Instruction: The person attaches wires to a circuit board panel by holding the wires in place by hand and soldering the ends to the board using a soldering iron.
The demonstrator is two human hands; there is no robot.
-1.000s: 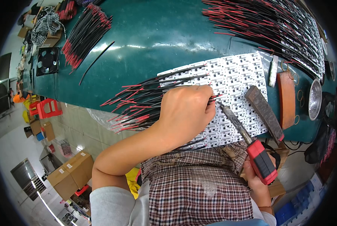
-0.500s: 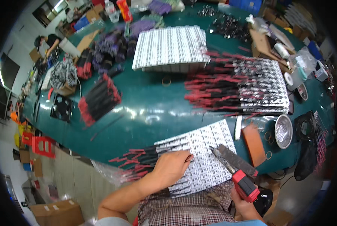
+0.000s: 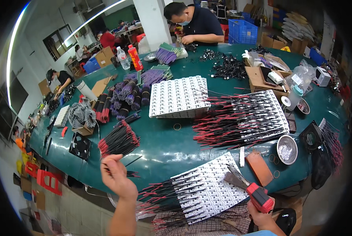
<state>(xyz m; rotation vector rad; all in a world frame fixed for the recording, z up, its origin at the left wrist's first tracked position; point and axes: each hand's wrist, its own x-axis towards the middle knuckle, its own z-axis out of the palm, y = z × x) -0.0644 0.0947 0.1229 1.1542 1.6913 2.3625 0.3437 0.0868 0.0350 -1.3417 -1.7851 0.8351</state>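
Note:
My left hand [image 3: 119, 177] is raised over the table's near left side, fingers curled around a few thin black wires [image 3: 132, 174] with red ends. Just beyond it lies a thick bundle of black red-ended wires [image 3: 120, 141]. My right hand [image 3: 261, 215] grips the red and black handle of a soldering gun [image 3: 258, 196]. Its metal tip points up and left over a white panel [image 3: 211, 192] with rows of small slots. A dark flat bar [image 3: 235, 181] lies on that panel. Black wires fan out from the panel's left side, and its near edge overhangs my lap.
A second wired panel [image 3: 262, 114] lies at right, beside a stack of white panels [image 3: 180, 94]. A metal bowl [image 3: 287, 149], an orange-brown block [image 3: 259, 169] and a small fan [image 3: 80, 145] are nearby. A co-worker [image 3: 199, 25] sits across the table.
My left hand has moved from the panel leftward to beside the wire bundle. The view has tilted up, bringing the co-worker into sight. The soldering gun stays over the panel in my right hand.

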